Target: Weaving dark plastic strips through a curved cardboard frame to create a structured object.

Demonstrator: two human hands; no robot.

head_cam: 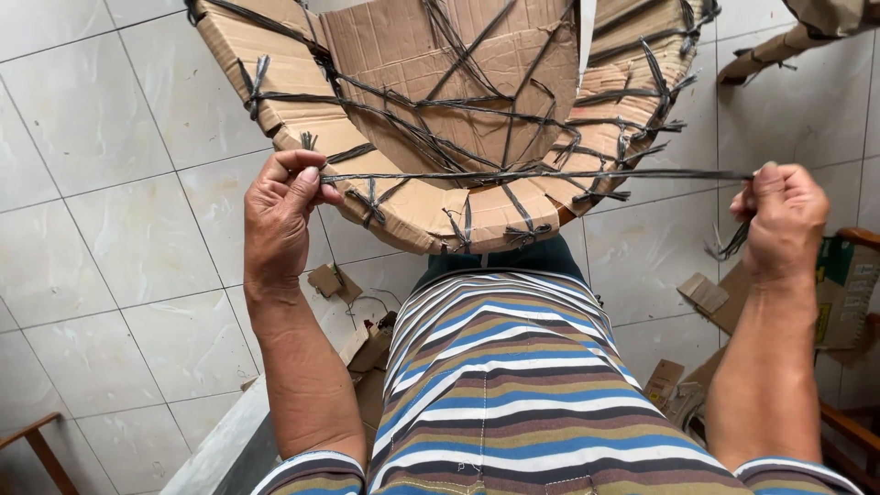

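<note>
Striped shirt point(513, 385) nearest; beyond it, left hand point(280, 220) and right hand point(779, 220) each pinch the dark plastic strap point(541, 174) across the curved cardboard bundle point(440, 119); best kept level and evenly taut.

The cardboard bundle point(440, 119) is cut off by the top edge, so its full shape cannot be told. The striped shirt point(504, 385) hides the lap and legs, and the strap point(532, 173) ends vanish inside the left hand point(280, 220) and right hand point(779, 220). A wooden chair arm point(37, 440) and cardboard scraps point(848, 284) are cropped at the sides.
</note>
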